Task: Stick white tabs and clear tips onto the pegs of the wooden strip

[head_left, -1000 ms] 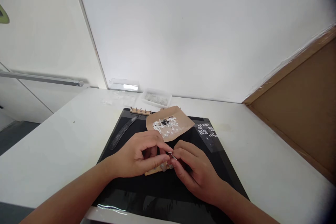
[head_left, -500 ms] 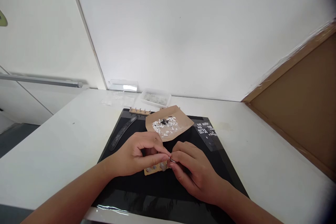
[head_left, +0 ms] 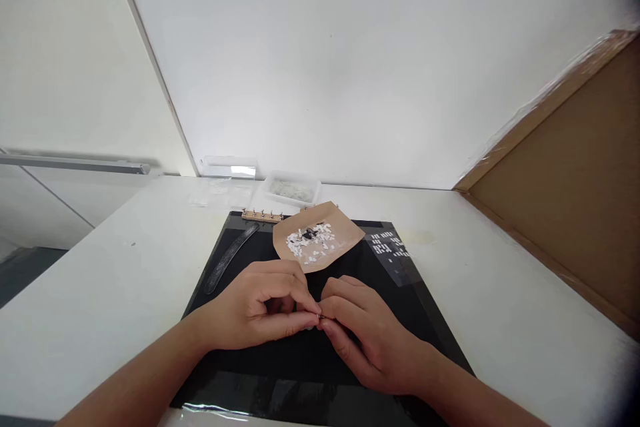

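Together | left hand (head_left: 260,310) and right hand (head_left: 367,333) pinched one tiny dark metal piece (head_left: 321,317) fingertip-to-fingertip for control | above black rectangular mat (head_left: 415,320) | brown paper sheet of white bits (head_left: 316,243) lay toward the mat's far edge, within reach

A tiny dark part (head_left: 321,317) sat pinched between the fingertips of the left hand (head_left: 260,310) and right hand (head_left: 367,337), too small to identify. Both forearms ran off the bottom edge. At 12 o'clock, the pieces on the brown paper (head_left: 345,235) and the tray (head_left: 293,189) contents were too small to tell.
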A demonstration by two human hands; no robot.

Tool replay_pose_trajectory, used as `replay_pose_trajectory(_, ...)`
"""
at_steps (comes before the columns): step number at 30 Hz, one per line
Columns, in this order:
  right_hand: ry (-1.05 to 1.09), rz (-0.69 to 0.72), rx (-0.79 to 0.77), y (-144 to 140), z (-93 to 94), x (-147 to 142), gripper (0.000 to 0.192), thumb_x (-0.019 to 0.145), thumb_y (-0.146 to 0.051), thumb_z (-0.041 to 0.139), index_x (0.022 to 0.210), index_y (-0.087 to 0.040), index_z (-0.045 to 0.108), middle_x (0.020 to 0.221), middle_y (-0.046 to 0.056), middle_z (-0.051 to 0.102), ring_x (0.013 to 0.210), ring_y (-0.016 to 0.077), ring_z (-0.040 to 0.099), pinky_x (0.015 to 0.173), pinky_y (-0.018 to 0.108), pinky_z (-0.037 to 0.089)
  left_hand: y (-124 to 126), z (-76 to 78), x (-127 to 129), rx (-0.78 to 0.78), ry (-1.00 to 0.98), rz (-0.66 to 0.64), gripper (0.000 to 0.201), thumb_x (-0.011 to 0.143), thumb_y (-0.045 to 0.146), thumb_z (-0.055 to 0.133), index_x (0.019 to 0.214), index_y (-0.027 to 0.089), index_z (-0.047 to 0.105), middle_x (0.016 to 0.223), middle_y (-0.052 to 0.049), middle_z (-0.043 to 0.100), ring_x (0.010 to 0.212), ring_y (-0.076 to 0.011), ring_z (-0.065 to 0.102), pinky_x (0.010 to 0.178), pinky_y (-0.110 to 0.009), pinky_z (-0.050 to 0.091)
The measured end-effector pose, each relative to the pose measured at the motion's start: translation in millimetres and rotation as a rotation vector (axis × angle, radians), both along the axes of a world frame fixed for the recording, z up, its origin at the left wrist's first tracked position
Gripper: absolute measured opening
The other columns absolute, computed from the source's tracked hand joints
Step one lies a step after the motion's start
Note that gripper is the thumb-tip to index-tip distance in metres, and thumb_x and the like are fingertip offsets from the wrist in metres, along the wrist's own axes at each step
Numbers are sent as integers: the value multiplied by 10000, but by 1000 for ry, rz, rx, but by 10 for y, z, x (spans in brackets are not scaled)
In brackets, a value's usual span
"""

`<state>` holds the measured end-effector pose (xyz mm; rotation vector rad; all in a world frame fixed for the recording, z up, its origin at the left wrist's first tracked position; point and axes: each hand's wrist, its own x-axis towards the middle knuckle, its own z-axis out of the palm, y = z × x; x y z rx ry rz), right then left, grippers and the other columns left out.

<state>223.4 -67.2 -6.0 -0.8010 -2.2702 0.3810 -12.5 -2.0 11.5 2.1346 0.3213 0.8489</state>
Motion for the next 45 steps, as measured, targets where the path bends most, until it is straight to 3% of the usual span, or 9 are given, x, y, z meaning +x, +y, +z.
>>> replay_pose_trajectory(8, 66, 9, -62, -37, -2, -10, 130, 1044, -160, 441, 939, -225, 482, 782, -35, 495, 690, 138, 429, 683, 319, 331, 2, -33, 28, 76, -74, -1, 126, 916, 104, 788, 1029, 163, 790, 852, -55, 696, 689, -105, 598, 598, -204, 489)
replay_pose_trajectory(20, 242, 19, -487, -66, 12, -38, 352, 1133, -338, 392, 804, -219, 427, 722, -43, 443, 648, 117, 390, 608, 264, 328, -31, -48, 71, 140, -131, 54, 167, 936, 70, 733, 1076, 140, 792, 846, -79, 711, 716, -133, 656, 591, -218, 520)
replay_pose_trajectory(28, 253, -9, -491, -50, 6, -52, 359, 1119, -321, 420, 776, -218, 404, 692, -54, 395, 622, 109, 350, 583, 258, 297, -62, -41, 107, 163, -111, 86, 148, 908, 47, 725, 1021, 129, 775, 816, -47, 673, 607, -83, 576, 522, -186, 475)
replay_pose_trajectory(45, 345, 21, -856, -68, 119, -8, 481, 1105, -509, 464, 729, -218, 392, 664, -60, 360, 605, 105, 288, 532, 258, 259, -74, -1, 85, 303, -33, 97, 153, 939, 65, 699, 1066, 140, 739, 844, -51, 672, 654, -103, 578, 537, -212, 459)
